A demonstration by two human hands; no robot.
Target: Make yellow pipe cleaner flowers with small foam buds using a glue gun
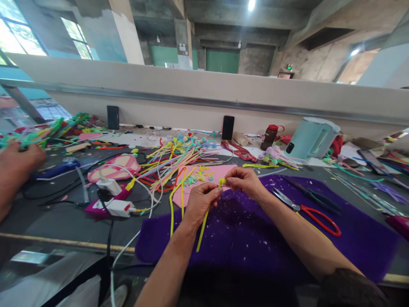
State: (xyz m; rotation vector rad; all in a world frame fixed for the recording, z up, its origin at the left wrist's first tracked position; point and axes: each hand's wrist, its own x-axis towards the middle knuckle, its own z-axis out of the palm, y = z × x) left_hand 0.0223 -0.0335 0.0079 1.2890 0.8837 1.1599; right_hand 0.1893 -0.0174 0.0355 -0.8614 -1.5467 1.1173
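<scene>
A yellow fuzzy stem (203,230) hangs down from my left hand (204,199), whose thumb and fingers are pinched around its upper part. Its top forms a small yellow curl (221,182) between my two hands. The fingertips of my right hand (242,181) are closed on the other side of that curl. Both hands are above the edge where a pink sheet (179,197) meets a purple cloth (243,226). Small yellow and teal pieces (201,175) lie on the pink sheet just behind my hands.
Red-handled scissors (319,219) and dark pliers (315,196) lie on the cloth at right. Colourful stems (172,157) are heaped behind. Power strips with cables (119,207) lie left, near another person's hand (25,164). A teal kettle (309,138) and brown bottle (269,137) stand behind.
</scene>
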